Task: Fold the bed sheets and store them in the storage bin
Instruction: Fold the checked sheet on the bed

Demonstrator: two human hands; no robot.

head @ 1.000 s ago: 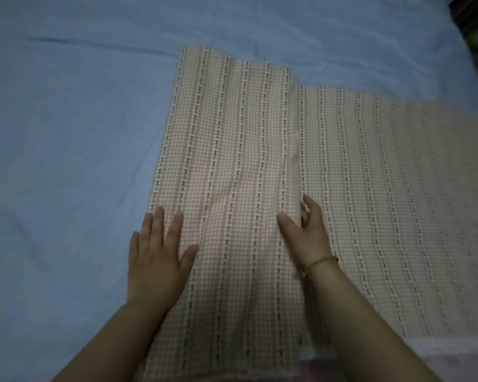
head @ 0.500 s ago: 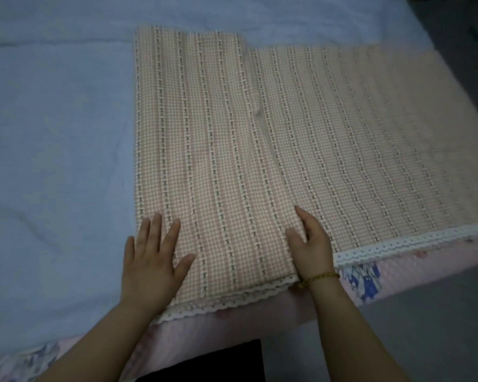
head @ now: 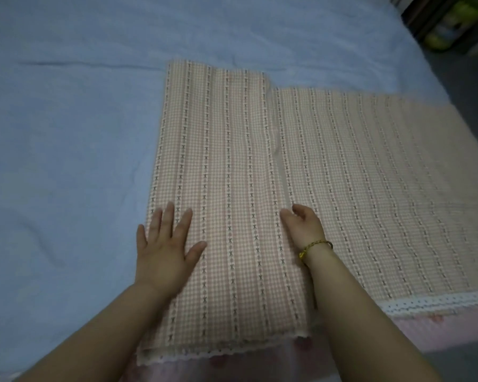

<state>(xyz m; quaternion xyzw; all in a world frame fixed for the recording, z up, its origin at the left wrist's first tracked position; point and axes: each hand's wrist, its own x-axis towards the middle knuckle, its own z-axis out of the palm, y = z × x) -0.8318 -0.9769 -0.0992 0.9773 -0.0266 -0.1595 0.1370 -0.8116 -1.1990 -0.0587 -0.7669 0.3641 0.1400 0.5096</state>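
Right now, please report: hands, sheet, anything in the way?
Left hand flat on sheet. Right hand at fold edge, grip unclear. Sheet partly folded; nothing on it.

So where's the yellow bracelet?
The bracelet is low and right of centre in the head view, round the wrist just below the right hand, which rests at the folded edge of the checked sheet.

Sheet (head: 370,194) cut off right; green object (head: 450,26) blurred

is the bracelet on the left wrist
No, the bracelet sits on the wrist of the right hand, while the wrist of the left hand is bare.
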